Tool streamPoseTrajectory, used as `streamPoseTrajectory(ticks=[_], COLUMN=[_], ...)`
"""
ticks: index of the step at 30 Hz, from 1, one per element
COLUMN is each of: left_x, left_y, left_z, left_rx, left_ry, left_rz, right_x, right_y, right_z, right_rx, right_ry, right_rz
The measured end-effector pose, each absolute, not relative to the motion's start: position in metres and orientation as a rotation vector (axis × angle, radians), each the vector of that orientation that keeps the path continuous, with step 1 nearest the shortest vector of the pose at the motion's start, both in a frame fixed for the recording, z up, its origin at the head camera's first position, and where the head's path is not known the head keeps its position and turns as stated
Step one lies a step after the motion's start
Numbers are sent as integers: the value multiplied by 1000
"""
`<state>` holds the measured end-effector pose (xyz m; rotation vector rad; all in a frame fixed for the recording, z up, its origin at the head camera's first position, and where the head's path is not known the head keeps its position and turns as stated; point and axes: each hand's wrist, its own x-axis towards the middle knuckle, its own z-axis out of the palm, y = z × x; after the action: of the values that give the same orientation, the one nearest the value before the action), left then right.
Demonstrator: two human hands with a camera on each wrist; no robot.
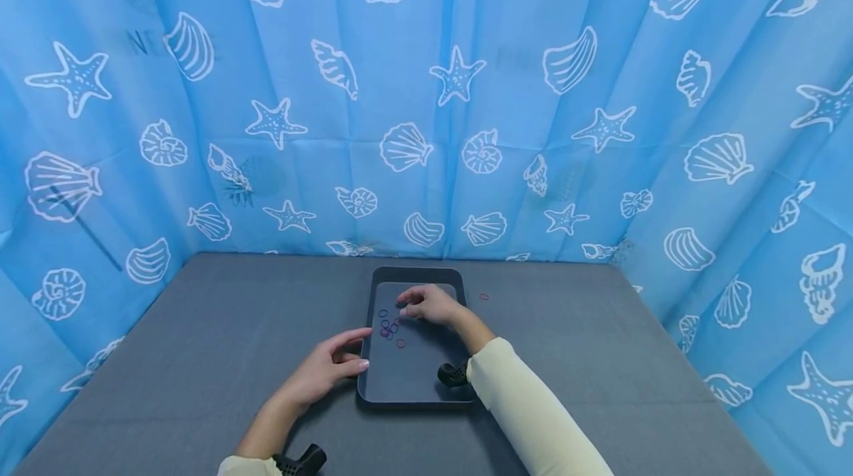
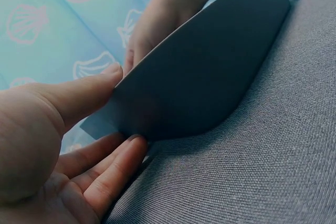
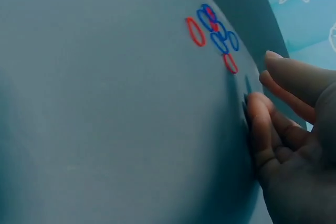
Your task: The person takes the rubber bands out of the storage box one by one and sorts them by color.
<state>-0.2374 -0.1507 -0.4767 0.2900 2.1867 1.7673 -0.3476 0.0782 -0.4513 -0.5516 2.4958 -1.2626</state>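
The dark rectangular tray (image 1: 416,380), with rounded corners and raised walls, rests flat on the grey cloth surface (image 1: 573,372) and serves as the container. Contents: small red and blue rings (image 1: 387,329), grouped on the tray floor beside the left wall. Several rings in the group overlap; one blue ring (image 3: 233,41) lies at the group's edge, toward the wall. Two red rings are distinguishable at the margins: one (image 3: 195,31) set apart on the open floor, the other (image 3: 230,63) nearest the right hand (image 1: 432,304). A further red ring (image 1: 483,297) lies outside the tray, on the cloth beyond its right wall. The left hand (image 1: 326,369) touches the left wall from outside: thumb at the rim, fingers extended to the lower edge, not wrapped round it. The right hand is inside the tray outline, fingers loosely bent, thumb parted from them, with no ring visible between; whether the fingertips contact the tray floor cannot be told. A blue shell-patterned curtain (image 1: 426,106) stands behind.
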Motion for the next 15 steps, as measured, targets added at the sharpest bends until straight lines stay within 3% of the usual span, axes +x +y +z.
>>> streamPoseTrajectory(ticks=[15], left_x=[-236], left_y=[-151], left_z=[-474], left_rx=[304], left_ry=[2171], left_rz=[1785], right_x=[-346], right_y=[66], right_z=[-454], right_rx=[-646], right_ry=[2661], right_rz=[-977])
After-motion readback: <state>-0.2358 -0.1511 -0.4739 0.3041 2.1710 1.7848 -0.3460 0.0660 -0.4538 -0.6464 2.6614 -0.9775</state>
